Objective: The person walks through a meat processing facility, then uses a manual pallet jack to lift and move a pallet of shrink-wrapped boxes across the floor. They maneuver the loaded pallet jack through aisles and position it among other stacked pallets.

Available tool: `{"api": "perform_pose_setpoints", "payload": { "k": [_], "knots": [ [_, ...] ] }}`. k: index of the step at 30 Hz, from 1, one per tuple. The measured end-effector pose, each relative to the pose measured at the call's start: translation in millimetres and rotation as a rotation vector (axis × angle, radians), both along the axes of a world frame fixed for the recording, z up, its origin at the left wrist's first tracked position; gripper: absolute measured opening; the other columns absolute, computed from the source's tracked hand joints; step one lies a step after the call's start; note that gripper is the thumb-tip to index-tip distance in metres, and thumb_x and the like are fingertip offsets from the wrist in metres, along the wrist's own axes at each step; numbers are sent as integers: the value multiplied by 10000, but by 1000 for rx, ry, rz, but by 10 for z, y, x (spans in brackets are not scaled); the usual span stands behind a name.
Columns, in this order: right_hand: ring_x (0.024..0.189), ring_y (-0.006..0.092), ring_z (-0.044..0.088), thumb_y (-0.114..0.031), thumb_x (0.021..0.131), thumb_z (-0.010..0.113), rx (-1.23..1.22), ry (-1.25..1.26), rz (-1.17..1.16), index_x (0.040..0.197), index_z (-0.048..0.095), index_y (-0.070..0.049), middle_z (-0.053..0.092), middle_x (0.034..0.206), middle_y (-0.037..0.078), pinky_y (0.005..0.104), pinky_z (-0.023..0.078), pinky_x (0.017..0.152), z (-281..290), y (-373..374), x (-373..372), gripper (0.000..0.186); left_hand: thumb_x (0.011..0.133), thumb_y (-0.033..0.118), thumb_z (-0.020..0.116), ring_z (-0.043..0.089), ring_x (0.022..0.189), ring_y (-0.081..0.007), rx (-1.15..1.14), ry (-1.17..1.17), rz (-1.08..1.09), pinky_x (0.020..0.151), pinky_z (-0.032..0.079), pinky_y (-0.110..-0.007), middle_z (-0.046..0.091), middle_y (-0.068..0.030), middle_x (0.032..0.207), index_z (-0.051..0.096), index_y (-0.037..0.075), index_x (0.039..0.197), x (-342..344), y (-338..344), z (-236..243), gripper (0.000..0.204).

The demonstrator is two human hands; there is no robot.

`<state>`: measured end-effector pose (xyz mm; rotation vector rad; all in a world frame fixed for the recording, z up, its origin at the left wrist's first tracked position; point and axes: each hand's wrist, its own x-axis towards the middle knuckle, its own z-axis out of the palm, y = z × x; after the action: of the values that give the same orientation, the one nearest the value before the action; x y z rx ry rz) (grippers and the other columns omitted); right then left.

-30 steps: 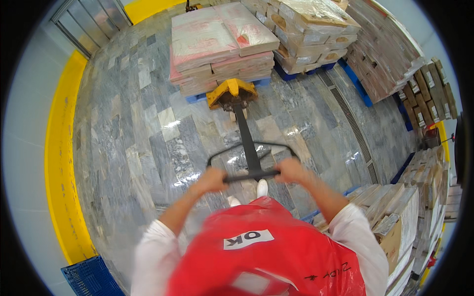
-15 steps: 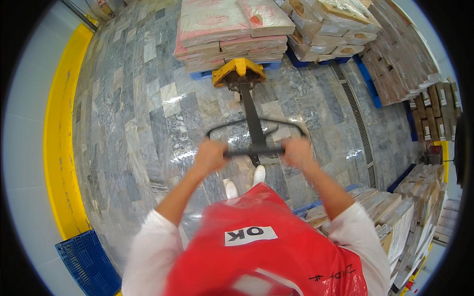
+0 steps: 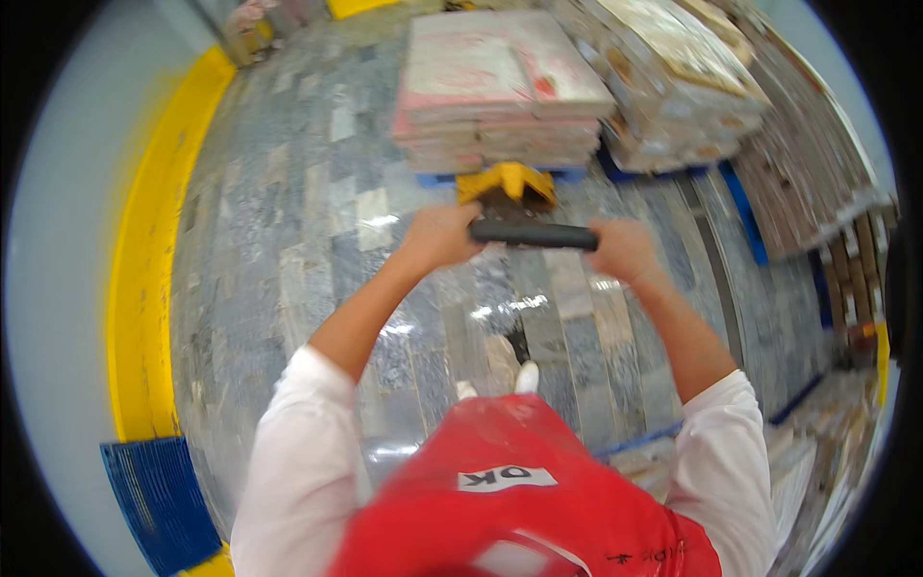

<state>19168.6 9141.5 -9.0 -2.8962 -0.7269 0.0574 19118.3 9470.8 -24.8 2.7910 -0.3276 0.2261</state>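
Gray tiled floor [image 3: 288,298], with a plastic-wrapped box stack [image 3: 495,82] on a blue pallet [image 3: 437,180] at upper middle of the head view, yellow pallet jack [image 3: 511,181] right at its near side. Jack's black handle bar [image 3: 534,235] sits between stack and person, left hand [image 3: 442,236] and right hand [image 3: 625,250] closed around its two ends (right one blurry, finger detail unclear).

You had a glossy floor [image 3: 298,308] of grey stone tiles beneath your white shoes [image 3: 527,377]. The yellow pallet jack [image 3: 507,183] stood on it ahead of you, and loaded blue pallets [image 3: 745,212] rested on it farther right.
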Motion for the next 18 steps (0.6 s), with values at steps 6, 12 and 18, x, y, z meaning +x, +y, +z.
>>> {"api": "perform_pose_setpoints", "payload": {
  "k": [6, 12, 18],
  "knots": [
    [852, 410, 719, -308, 779, 806, 23, -208, 64, 943, 747, -119, 743, 858, 176, 523, 571, 790, 449, 280, 919, 258, 721, 377, 800, 710, 843, -392, 39, -11, 5, 740, 549, -511, 746, -135, 863, 747, 160, 935, 1014, 328, 412, 310],
    [723, 400, 682, -211, 745, 798, 143, -209, 112, 825, 657, -112, 691, 765, 148, 521, 522, 669, -163, 52, -162, 190, 756, 346, 792, 726, 817, -373, -6, 55, 55, 720, 556, -508, 728, -139, 809, 689, 145, 936, -218, 95, -43, 289],
    [776, 365, 688, -224, 661, 834, 10, 222, 131, 837, 722, -129, 677, 771, 124, 507, 523, 748, -2408, -475, -2555, 229, 762, 277, 799, 706, 772, -425, -141, 367, -223, 742, 554, -552, 696, -192, 774, 691, 58, 901, -2604, -284, -2228, 281]
  ]
}}
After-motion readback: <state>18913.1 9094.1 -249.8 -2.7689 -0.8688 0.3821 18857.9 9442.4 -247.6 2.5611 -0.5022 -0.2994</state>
